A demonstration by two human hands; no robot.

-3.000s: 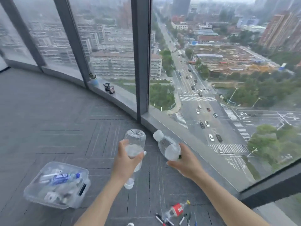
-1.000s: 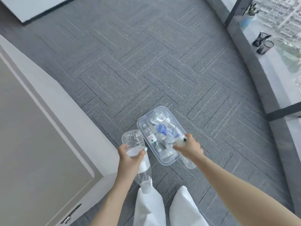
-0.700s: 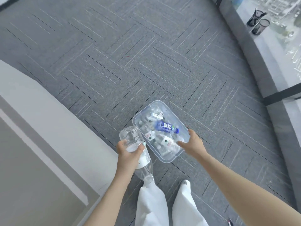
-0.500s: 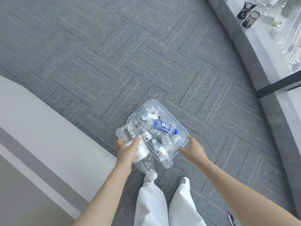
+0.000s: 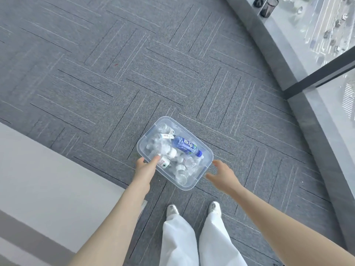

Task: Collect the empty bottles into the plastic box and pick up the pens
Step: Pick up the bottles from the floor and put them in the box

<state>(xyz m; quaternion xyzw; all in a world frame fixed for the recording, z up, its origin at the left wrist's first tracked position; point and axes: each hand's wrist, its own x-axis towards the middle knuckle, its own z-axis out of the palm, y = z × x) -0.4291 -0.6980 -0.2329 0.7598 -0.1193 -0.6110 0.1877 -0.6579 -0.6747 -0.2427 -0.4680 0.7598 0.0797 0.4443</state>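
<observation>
A: Where do the bottles stand?

B: In the clear plastic box (image 5: 208,153), which sits on the grey carpet floor (image 5: 119,77) just ahead of the person's white shoes (image 5: 172,209). It holds a heap of clear water bottles (image 5: 180,172) and one blue-labelled bottle (image 5: 186,146) along its far right side.

A: And the grips?

B: The left hand (image 5: 145,168) is over the box's near left edge, fingers straight and reaching in, fingertips at a bottle with a white label (image 5: 164,162); it grasps nothing that I can see. The right hand (image 5: 222,174) hovers just off the box's near right corner, released, fingers spread and relaxed, apart from the rim.

A: So which step is this?

B: I'd judge the tail of a drop-off: bottles delivered, both hands empty. No loose bottle shows on the floor in this view, and no pens either.

A: Next move?

B: Probably turn away from the box and look for whatever is left, then the pens. Pens lie flat and thin on carpet, so each needs a fingertip pinch. Two dark mesh cups (image 5: 268,5) stand on the window sill (image 5: 288,35) at the far right; they may suit pens, though that is a guess.
</observation>
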